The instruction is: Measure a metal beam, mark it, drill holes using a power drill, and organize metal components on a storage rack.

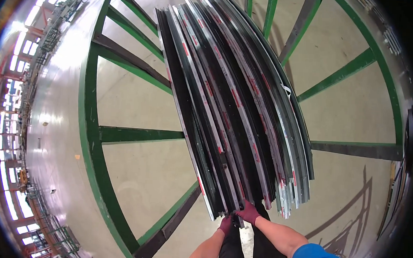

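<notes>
Long dark and silver profiles (229, 79) lie side by side, running from the near edge to the far end, with red-and-white markings along several of them. At their near end, my right hand (248, 212) in a dark red glove is closed on the end of a dark profile (241, 220). My left hand (226, 224), gloved alike, is just to the left and lower, closed at the same profile end. The fingertips of both hands are partly hidden by the profile ends.
A green rack (88, 124) carries the profiles on cross bars, such as the left arm (141, 135) and the dark-topped right arm (355, 149). Its curved-looking side rail (389, 86) stands at the right. Beneath is a pale floor (135, 172). Machinery (49, 39) lines the far left.
</notes>
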### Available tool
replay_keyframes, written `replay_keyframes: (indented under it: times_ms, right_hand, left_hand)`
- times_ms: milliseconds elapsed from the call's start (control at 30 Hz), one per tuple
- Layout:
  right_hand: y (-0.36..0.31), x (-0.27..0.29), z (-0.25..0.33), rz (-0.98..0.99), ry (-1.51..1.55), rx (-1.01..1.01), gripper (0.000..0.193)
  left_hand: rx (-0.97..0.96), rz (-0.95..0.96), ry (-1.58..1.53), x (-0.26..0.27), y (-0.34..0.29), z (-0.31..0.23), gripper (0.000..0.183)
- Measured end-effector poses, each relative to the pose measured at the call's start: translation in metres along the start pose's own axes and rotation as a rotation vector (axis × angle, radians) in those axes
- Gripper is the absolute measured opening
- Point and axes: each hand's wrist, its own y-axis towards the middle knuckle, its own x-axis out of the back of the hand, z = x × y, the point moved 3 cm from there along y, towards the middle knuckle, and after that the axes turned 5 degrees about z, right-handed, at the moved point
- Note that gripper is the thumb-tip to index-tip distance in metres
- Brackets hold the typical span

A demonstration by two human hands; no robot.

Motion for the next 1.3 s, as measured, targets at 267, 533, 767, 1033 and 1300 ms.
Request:
replay_keyframes:
  times_ms: [267,533,767,1033,1300]
  right_hand:
    - [-0.050,0.018,0.109,0.131,-0.222,-0.078,0.070]
    - [-0.076,-0.005,0.125,-0.035,-0.250,0.032,0.058]
    - [-0.074,-0.016,0.126,-0.087,-0.343,0.137,0.048]
    - [-0.077,-0.008,0.121,-0.052,-0.352,0.045,0.058]
    - [-0.084,0.023,0.099,-0.260,-0.288,0.024,0.064]
  left_hand:
    - [0.233,0.353,-0.744,-0.009,-0.036,0.036,0.042]
    - [0.294,0.390,-0.820,-0.008,-0.081,0.046,0.046]
    - [0.132,0.433,-0.712,-0.015,-0.116,0.029,0.046]
    - [-0.081,0.549,-0.558,-0.037,-0.093,-0.067,0.046]
    - [-0.245,0.243,-0.603,-0.082,-0.088,-0.076,0.042]
